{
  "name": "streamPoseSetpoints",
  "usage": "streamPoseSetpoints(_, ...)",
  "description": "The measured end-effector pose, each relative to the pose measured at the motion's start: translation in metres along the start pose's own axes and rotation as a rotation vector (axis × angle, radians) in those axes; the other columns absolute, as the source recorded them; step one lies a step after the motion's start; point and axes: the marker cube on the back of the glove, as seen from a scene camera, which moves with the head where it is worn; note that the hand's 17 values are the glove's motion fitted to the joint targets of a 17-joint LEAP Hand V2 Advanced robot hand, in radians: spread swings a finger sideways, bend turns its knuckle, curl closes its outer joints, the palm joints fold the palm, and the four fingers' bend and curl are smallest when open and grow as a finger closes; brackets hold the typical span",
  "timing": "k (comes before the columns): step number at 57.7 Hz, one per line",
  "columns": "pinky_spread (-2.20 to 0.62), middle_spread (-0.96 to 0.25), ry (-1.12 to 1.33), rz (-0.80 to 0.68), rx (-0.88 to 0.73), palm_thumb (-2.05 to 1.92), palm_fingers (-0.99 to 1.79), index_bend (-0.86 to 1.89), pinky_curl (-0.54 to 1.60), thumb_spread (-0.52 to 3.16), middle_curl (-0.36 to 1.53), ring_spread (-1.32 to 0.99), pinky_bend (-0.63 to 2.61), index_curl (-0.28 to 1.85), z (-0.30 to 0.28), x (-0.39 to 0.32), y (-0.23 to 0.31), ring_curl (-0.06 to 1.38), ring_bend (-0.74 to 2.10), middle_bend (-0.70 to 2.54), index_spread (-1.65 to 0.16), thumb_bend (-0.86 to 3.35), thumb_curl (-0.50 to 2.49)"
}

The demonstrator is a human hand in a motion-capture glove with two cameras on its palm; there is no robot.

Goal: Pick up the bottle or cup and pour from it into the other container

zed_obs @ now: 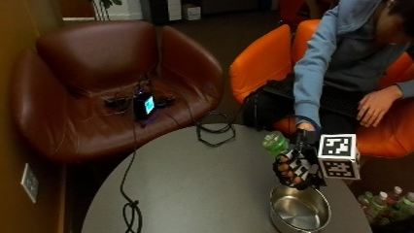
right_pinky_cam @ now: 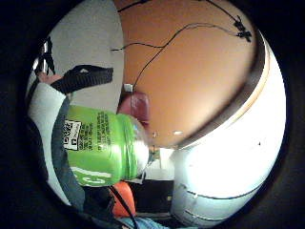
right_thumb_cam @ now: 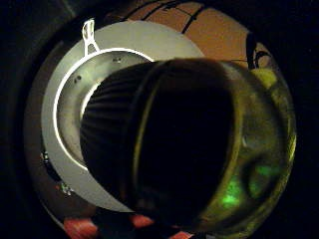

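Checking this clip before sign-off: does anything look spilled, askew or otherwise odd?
One oddity: the green bottle in the gloved right hand is tilted over the metal pot, yet its dark cap appears to be on, so nothing can pour. No spill shows on the table.

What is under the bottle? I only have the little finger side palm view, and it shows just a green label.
Observer: From the outside view, a metal pot stands on the round table, just beside the gloved right hand.
Operator: Is the bottle held?
Observer: Yes, the hand grips the green bottle above the table.
Operator: Which end points at the pot?
Observer: The thumb side palm view shows its dark ribbed cap over the pot's rim.
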Motion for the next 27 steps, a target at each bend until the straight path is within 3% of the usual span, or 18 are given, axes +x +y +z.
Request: streamPoseSetpoints(27,-0.34,-0.15,-0.037,-0.022,-0.026,1.09,1.26,0.18,0.39,-0.11,0.51,-0.26,0.28,0.51,0.009,-0.012,0.004,0.48,0.49,0.47,-0.28,-0.03,0.71)
